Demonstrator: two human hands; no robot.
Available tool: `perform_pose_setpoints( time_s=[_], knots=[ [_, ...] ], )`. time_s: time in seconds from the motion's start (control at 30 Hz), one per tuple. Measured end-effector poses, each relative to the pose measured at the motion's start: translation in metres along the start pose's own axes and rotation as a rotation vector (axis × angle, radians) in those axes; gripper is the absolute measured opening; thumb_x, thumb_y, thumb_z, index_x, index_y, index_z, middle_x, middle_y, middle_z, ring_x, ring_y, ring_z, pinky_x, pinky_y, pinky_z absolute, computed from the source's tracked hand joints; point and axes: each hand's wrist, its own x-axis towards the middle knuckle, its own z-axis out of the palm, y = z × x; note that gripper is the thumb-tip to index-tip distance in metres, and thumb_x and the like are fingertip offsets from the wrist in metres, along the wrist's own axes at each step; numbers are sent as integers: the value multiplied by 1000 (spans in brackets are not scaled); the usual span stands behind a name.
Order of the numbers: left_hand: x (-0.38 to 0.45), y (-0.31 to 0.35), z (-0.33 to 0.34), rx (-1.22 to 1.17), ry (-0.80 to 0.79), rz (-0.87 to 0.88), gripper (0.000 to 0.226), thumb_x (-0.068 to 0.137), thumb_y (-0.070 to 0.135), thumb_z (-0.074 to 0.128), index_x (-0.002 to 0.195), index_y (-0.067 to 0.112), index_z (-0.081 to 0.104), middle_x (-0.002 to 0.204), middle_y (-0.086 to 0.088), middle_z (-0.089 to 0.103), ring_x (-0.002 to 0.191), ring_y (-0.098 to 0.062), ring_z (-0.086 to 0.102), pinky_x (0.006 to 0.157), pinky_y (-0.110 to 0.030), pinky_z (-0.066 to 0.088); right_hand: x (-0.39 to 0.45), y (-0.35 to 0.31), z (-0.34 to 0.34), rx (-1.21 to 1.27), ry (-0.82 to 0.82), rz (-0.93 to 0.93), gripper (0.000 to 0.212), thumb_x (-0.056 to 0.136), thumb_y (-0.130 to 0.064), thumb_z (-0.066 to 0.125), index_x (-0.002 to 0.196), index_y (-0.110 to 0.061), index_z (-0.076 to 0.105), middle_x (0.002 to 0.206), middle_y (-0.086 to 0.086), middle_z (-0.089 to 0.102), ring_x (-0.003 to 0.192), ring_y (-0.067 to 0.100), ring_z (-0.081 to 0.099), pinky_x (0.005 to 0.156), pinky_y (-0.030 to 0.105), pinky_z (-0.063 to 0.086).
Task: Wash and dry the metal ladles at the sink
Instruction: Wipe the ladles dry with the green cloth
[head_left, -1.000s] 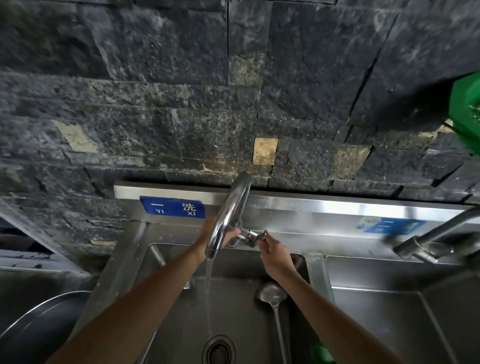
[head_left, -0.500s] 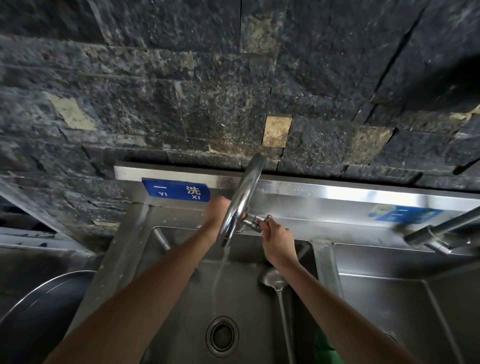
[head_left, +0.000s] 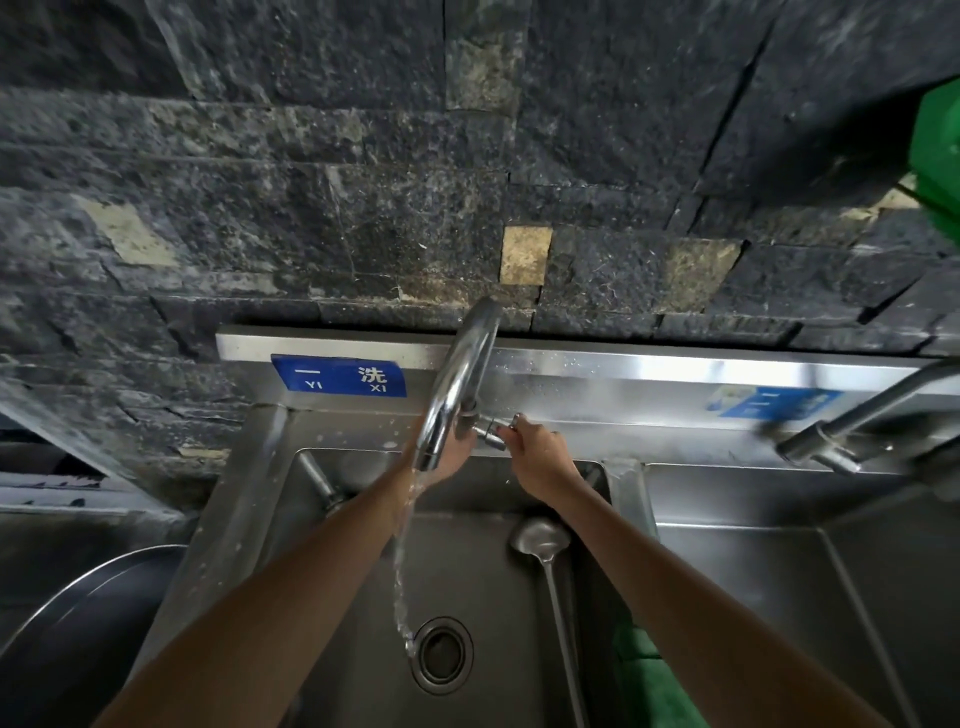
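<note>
Ladle (head_left: 540, 538) handle cut off below (left hand (head_left: 451, 456) half behind faucet (head_left: 460, 379))

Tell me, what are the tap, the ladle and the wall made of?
The tap looks like polished metal, likely chromed or stainless: mirror-bright with sharp reflections. The ladle in the sink seems duller steel, grey with a soft sheen. The wall looks like rough dark stone blocks, speckled, with uneven joints and tan patches.
</note>
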Motion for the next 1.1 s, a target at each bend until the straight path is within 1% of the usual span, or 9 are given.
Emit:
perform_pose_setpoints(
  time_s=[0.07,0.2,0.37,0.43,0.57,0.67,0.83,0.97,1.1],
  knots=[
    [-17,15,0,-25,-69,-15,65,100,28,53,155,17,21,141,-14,51,108,-18,59,77,-11,51,-11,1,-14,37,-79,27,37,106,-36,45,130,-9,54,118,20,68,103,36,62,76,35,42],
    [-59,25,20,-2,-63,-54,73,101,31,45,159,18,3,167,0,5,151,-24,16,122,-43,21,-39,23,-39,142,-76,133,43,101,-31,55,135,-4,57,132,18,65,119,34,61,102,44,48],
    [-84,29,67,-44,-190,-130,62,101,26,45,157,11,21,165,-5,15,151,-23,19,122,-36,18,-80,103,-61,15,-17,193,59,94,-38,24,108,-2,69,111,19,68,99,32,65,85,43,53],
    [-91,31,90,-51,-225,-153,52,100,22,48,149,10,40,159,-8,33,146,-22,32,118,-32,25,-93,160,-57,148,34,349,48,97,-43,38,103,-11,73,105,13,73,91,27,67,84,45,54],
    [-116,36,137,-160,-336,-127,20,96,16,53,84,23,68,91,-3,68,85,-15,61,87,-39,51,-149,228,-48,251,72,566,26,99,-26,55,85,-10,69,88,17,72,87,40,70,77,50,55],
    [-140,36,171,-193,-494,-137,22,94,28,56,81,14,66,80,-5,66,77,-15,60,77,-35,47,-184,259,-25,317,-27,696,31,93,-36,58,65,-29,70,75,6,62,71,25,58,72,46,52],
    [-179,41,216,-404,-757,-517,54,88,46,69,129,14,57,121,1,59,111,-12,54,87,-31,46,-234,239,-9,721,-93,941,41,101,-48,52,97,-13,73,93,9,73,83,21,67,65,25,46],
    [-192,35,235,-587,-822,-663,43,81,45,76,116,21,70,131,6,61,127,-16,48,112,-48,32,-251,242,1,908,-110,1004,49,101,-54,45,99,-13,72,95,8,75,84,20,69,65,26,48],
    [-193,36,239,-700,-766,-687,43,80,33,80,117,16,68,124,-1,69,119,-18,58,107,-49,42,-257,257,-1,938,-38,937,30,94,-38,67,84,-9,73,65,-1,74,66,21,70,71,30,53]
  ],
)
